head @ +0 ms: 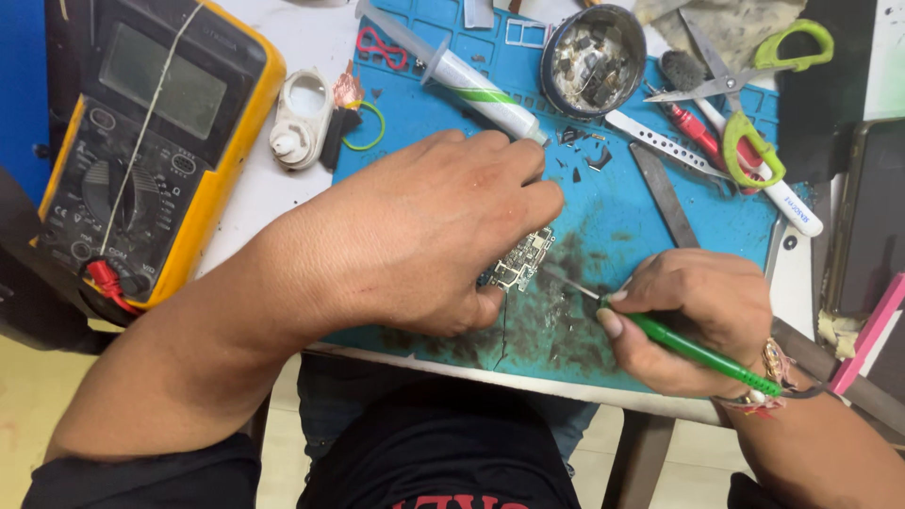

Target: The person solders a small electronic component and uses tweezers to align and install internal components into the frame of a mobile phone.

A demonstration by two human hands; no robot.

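Blue work mat (622,203), dark smudges in front. Green-handled tool (702,355) with silvery tip. Pale circuit board (521,261), dark chips. Yellow-cased multimeter (156,141), dark grey face, red plug. Scissors (745,90) with lime-green handles (blades bare metal). Clear syringe (462,75), green stripe. White earbud case (302,118). Pink strip (867,335) at right edge.

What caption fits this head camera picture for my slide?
Left hand pins a small circuit board on a blue mat while the right hand works it with a green-handled tool.
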